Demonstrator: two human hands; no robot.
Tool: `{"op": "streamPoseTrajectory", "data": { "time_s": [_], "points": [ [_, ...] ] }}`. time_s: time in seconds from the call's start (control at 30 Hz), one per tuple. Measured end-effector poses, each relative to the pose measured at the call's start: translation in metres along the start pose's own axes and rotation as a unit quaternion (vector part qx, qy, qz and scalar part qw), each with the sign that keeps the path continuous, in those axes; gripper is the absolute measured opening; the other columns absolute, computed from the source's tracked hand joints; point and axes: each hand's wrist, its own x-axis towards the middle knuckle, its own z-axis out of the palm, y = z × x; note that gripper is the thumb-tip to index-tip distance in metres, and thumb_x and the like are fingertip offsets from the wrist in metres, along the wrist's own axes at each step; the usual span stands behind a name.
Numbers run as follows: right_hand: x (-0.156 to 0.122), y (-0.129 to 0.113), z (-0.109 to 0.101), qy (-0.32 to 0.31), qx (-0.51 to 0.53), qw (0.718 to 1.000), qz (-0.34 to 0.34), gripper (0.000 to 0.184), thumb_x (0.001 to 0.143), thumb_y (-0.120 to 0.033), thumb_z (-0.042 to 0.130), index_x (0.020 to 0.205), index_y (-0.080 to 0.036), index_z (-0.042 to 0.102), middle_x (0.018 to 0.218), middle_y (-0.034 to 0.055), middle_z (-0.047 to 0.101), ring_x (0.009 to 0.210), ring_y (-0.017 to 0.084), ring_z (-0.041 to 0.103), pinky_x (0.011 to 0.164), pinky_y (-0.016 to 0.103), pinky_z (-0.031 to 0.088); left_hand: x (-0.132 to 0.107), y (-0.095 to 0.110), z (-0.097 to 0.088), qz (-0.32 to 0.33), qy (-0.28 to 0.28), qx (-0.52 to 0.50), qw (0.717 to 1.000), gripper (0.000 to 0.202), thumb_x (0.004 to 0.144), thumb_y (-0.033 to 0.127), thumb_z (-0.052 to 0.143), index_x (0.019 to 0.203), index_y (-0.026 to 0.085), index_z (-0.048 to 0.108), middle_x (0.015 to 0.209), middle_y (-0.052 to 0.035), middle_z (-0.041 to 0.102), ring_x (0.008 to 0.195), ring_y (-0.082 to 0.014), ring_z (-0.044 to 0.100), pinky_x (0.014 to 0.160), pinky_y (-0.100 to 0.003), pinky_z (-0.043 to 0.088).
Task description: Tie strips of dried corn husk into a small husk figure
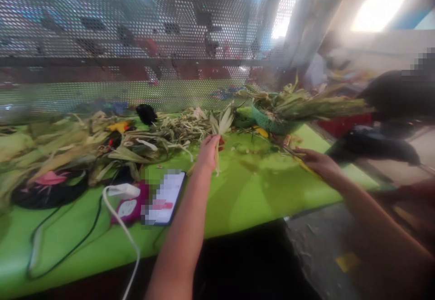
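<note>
- Currently, left hand [207, 149]: fingers pinched around the base of a pale husk bundle [223, 121], its leaves fanned out above the fingertips.
- Right hand [316, 162]: fingers at the near end of a thin dark strip [287, 149]; blur keeps me from telling whether they grip it.
- Loose husks [176, 130]: heaped left of the left fingers.
- Green basket [267, 120]: beyond the right fingers, to their left.
- Phone [171, 195]: left of the left fingers, near side, flat on the green tabletop [244, 193].
</note>
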Motion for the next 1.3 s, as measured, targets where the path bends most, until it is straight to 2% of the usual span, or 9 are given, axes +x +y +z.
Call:
{"op": "streamPoseTrajectory", "data": {
  "time_s": [0.1,0.2,0.33,0.47,0.6,0.9,1.1,1.3],
  "points": [
    [-0.007,-0.023,0.019,-0.083,0.189,0.977,0.053,0.058,0.07,-0.036,0.076,0.125,-0.023,0.063,0.093,0.0055,0.068,0.07,0.013,0.06,0.056,0.023,0.044,-0.001,-0.002,0.001,-0.017,-0.022,-0.036,0.999,0.025,0.063,0.033,0.076,0.077,0.018,0.062,0.079,-0.0008,0.07,0.075,-0.0159,0.069,0.063,-0.025,0.051],
    [-0.01,-0.039,0.048,-0.159,0.305,0.937,0.06,0.055,0.072,-0.039,0.079,0.122,-0.025,0.062,0.081,-0.0004,0.058,0.057,0.007,0.048,0.048,0.019,0.035,-0.002,-0.004,0.001,-0.027,-0.04,-0.064,0.997,0.023,0.066,0.031,0.074,0.081,0.018,0.062,0.085,-0.0028,0.072,0.082,-0.0192,0.071,0.069,-0.029,0.053],
    [-0.008,-0.054,0.083,-0.278,0.338,0.899,0.027,0.046,0.083,-0.045,0.071,0.123,-0.027,0.056,0.074,-0.0037,0.049,0.056,0.006,0.044,0.048,0.018,0.033,-0.003,-0.006,0.001,-0.024,-0.053,-0.073,0.996,0.018,0.069,0.03,0.072,0.08,0.019,0.062,0.086,-0.0041,0.072,0.09,-0.0218,0.071,0.079,-0.035,0.055],
    [-0.004,-0.067,0.104,-0.333,0.334,0.882,0.004,0.041,0.089,-0.044,0.066,0.123,-0.024,0.055,0.074,-0.0047,0.045,0.055,0.006,0.042,0.048,0.018,0.035,-0.005,-0.004,0.003,-0.027,-0.054,-0.079,0.995,0.016,0.07,0.029,0.071,0.079,0.019,0.063,0.083,-0.0036,0.072,0.09,-0.0221,0.071,0.085,-0.039,0.055],
    [0.001,-0.072,0.116,-0.34,0.358,0.87,0.012,0.038,0.089,-0.043,0.066,0.12,-0.023,0.056,0.073,-0.0057,0.043,0.054,0.005,0.041,0.049,0.017,0.037,-0.007,-0.002,0.005,-0.032,-0.053,-0.089,0.994,0.017,0.068,0.028,0.073,0.079,0.018,0.064,0.082,-0.0024,0.073,0.088,-0.0208,0.071,0.086,-0.038,0.055],
    [0.008,-0.078,0.13,-0.325,0.394,0.859,0.017,0.035,0.086,-0.05,0.066,0.102,-0.02,0.056,0.067,-0.006,0.045,0.048,0.005,0.037,0.039,0.017,0.028,-0.011,-0.002,0.009,-0.052,-0.051,-0.093,0.993,0.019,0.067,0.026,0.074,0.079,0.016,0.064,0.08,-0.0012,0.072,0.075,-0.0144,0.069,0.077,-0.032,0.057],
    [0.013,-0.078,0.144,-0.312,0.444,0.84,0.004,0.036,0.09,-0.05,0.061,0.112,-0.022,0.055,0.07,-0.0062,0.044,0.049,0.005,0.034,0.039,0.016,0.028,-0.013,-0.002,0.012,-0.055,-0.057,-0.094,0.992,0.02,0.065,0.026,0.076,0.077,0.016,0.063,0.08,-0.002,0.072,0.077,-0.0146,0.069,0.074,-0.03,0.056],
    [0.013,-0.08,0.147,-0.279,0.432,0.857,0.003,0.037,0.087,-0.05,0.065,0.108,-0.02,0.059,0.062,-0.0083,0.04,0.042,0.004,0.027,0.034,0.016,0.022,-0.013,-0.004,0.012,-0.055,-0.061,-0.09,0.993,0.024,0.062,0.027,0.078,0.076,0.016,0.062,0.077,-0.0007,0.071,0.074,-0.0136,0.068,0.074,-0.03,0.055]
  ]
}}
